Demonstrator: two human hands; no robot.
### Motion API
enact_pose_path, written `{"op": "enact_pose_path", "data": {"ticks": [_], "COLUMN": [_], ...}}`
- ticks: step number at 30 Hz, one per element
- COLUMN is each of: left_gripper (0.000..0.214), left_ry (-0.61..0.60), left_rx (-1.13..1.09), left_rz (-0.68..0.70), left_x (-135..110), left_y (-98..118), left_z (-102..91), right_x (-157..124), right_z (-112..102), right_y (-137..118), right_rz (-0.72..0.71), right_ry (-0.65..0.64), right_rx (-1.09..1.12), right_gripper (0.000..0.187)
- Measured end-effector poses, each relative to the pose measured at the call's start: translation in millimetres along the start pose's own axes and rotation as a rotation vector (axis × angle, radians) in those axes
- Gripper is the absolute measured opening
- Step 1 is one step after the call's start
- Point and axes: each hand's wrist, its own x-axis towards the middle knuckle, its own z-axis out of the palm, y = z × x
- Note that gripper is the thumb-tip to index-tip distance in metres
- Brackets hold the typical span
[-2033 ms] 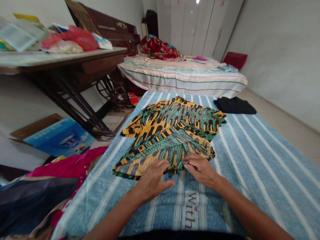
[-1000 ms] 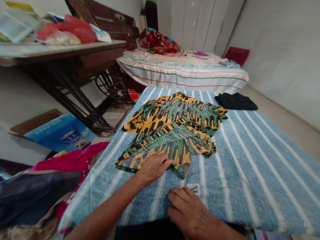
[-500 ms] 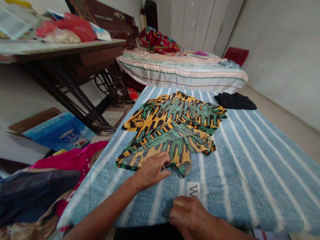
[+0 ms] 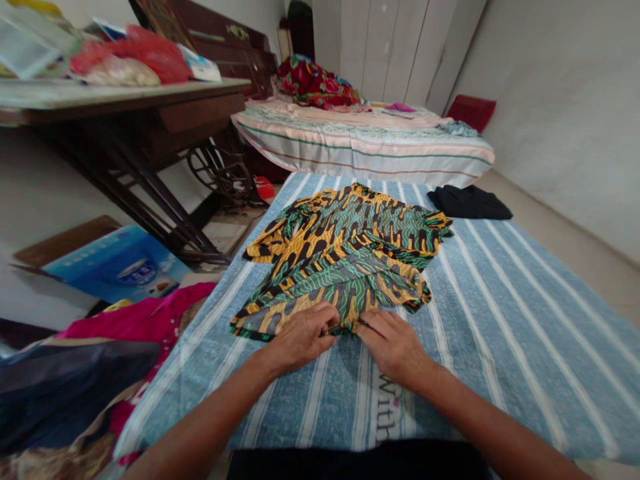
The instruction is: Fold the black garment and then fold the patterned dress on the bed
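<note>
A shirt [image 4: 345,247] patterned in yellow, green and black lies spread and partly folded over on a blue-and-white striped sheet [image 4: 480,347]. At its near hem, my left hand [image 4: 305,337] is closed, fingers bent over the cloth edge. My right hand [image 4: 393,343] sits just to the right on the same hem, its fingers also closed on the fabric. Between the two hands a short stretch of the hem is bunched up. The fingertips of both are partly hidden by the hands and the cloth.
Folded black cloth [image 4: 470,201] lies at the far right of the sheet. Beyond stands a bed [image 4: 360,143] with a red floral blanket [image 4: 320,83]. On the left are a sewing-machine table [image 4: 165,100], a blue box [image 4: 125,263] and piled clothes [image 4: 75,373].
My right hand has moved forward from the sheet's near edge to the shirt's hem and taken hold of it. My left hand has stayed at the hem.
</note>
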Motion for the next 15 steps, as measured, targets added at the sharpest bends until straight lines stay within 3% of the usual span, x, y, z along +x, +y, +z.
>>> {"op": "enact_pose_path", "data": {"ticks": [3,7,15], "left_gripper": [0.020,0.030,0.040], "left_ry": [-0.007,0.032,0.189], "left_rx": [-0.004,0.085,0.396], "left_rz": [-0.012,0.017,0.235], "left_x": [0,-3,-17], "left_y": [1,4,13], "left_z": [-0.7,0.7,14.8], "right_x": [3,4,-2], "right_z": [-1,-11,-19], "right_y": [8,12,10], "right_rz": [0.170,0.308,0.355], "right_ry": [0.064,-0.015,-0.087], "right_rx": [0.276,0.613,0.799], "right_gripper": [0.020,0.019,0.024]}}
